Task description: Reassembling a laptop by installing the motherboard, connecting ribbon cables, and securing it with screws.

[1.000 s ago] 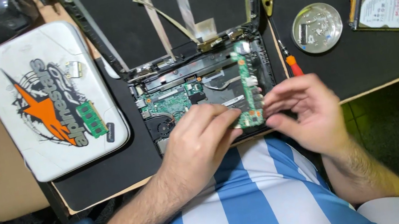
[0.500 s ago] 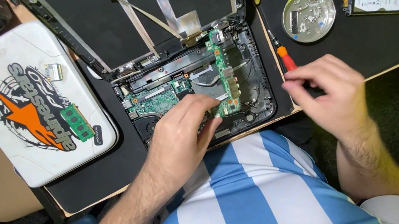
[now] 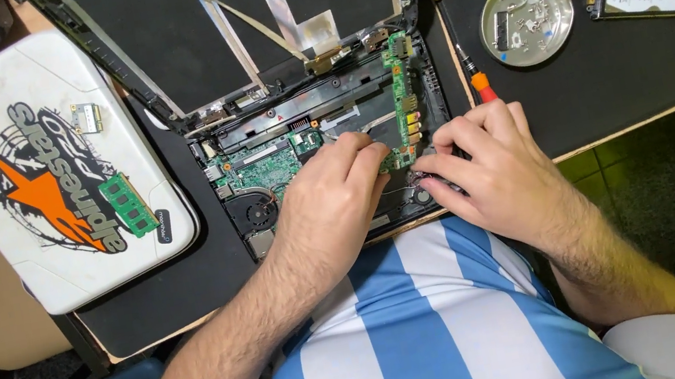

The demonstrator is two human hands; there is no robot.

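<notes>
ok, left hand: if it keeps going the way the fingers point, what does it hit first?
Probably the narrow green board standing along the right side of the opened laptop base. The left hand points up and right, fingertips right at that board's lower end; whether they touch is unclear.

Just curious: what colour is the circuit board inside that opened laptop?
Green, clearest in the head view: the circuit board sits by the left hand.
</notes>
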